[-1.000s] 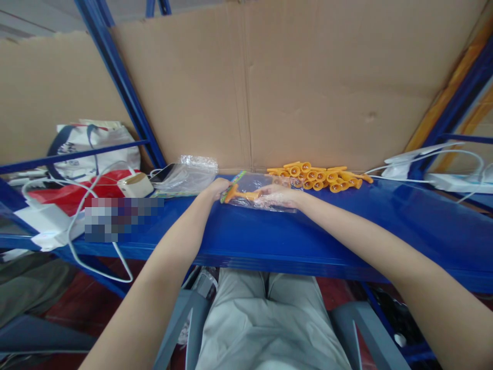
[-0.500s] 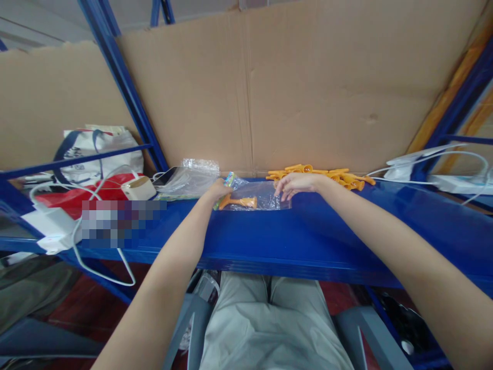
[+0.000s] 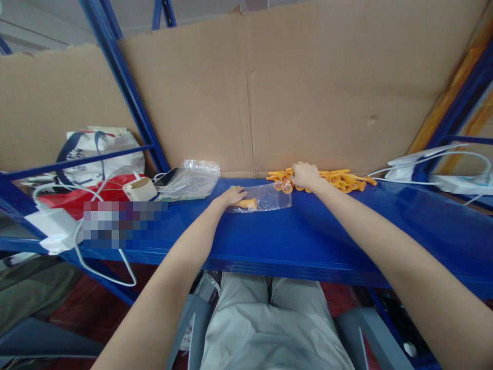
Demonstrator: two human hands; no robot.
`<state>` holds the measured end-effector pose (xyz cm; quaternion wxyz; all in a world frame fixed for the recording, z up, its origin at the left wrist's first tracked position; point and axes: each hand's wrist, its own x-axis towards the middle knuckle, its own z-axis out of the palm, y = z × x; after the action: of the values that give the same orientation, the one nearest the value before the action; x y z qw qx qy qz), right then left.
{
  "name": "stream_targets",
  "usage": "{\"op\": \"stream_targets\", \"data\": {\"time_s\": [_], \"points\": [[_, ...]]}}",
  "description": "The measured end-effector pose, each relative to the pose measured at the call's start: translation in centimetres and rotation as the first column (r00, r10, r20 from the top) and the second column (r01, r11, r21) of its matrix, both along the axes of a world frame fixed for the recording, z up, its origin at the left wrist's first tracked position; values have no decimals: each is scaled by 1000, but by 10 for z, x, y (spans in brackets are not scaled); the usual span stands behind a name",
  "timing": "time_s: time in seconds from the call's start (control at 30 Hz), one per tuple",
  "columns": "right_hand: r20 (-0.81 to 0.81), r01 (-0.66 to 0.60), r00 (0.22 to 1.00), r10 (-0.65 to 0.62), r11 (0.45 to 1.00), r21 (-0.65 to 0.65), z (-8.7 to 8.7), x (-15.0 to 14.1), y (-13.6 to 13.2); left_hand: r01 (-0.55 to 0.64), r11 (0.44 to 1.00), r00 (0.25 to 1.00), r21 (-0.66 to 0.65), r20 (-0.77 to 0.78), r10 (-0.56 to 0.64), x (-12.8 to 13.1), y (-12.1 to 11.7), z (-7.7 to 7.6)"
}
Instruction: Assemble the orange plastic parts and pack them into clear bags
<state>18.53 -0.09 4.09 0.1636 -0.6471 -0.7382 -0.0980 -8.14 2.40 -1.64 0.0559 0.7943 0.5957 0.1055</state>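
Note:
My left hand (image 3: 234, 196) lies over the left end of a clear plastic bag (image 3: 267, 201) on the blue shelf, holding it down with the fingers pointing right. An orange plastic piece with a flared end (image 3: 248, 204) shows inside the bag, partly under that hand. My right hand (image 3: 306, 175) is at the left part of a pile of similar orange plastic pieces (image 3: 339, 180). Its fingers curl down onto one of them; the fingertips are partly hidden. The bag's right end reaches close to the pile, just in front of it.
A stack of clear bags (image 3: 194, 184) with a dark phone (image 3: 169, 176) lies left of my left hand. Further left are a white charger (image 3: 57, 226) with cables, a red item and a cloth bag (image 3: 103, 154). Cardboard (image 3: 308, 87) stands behind the blue shelf (image 3: 269, 241).
My right hand has moved from the bag's right end, back and slightly right, onto the orange pile. My left hand has shifted right over the bag, now covering part of the orange piece.

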Motion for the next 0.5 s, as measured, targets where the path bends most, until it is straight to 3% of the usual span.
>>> {"op": "stream_targets", "data": {"time_s": [0.3, 0.4, 0.5], "points": [[124, 89, 988, -89, 996, 11, 0, -4, -2, -49, 999, 991, -20, -123, 46, 5, -2, 0], [51, 96, 994, -98, 994, 43, 3, 7, 0, -48, 999, 992, -11, -114, 47, 6, -2, 0], [-60, 30, 998, -21, 987, 159, 7, 23, 2, -43, 999, 993, 3, -107, 43, 6, -2, -1]]}}
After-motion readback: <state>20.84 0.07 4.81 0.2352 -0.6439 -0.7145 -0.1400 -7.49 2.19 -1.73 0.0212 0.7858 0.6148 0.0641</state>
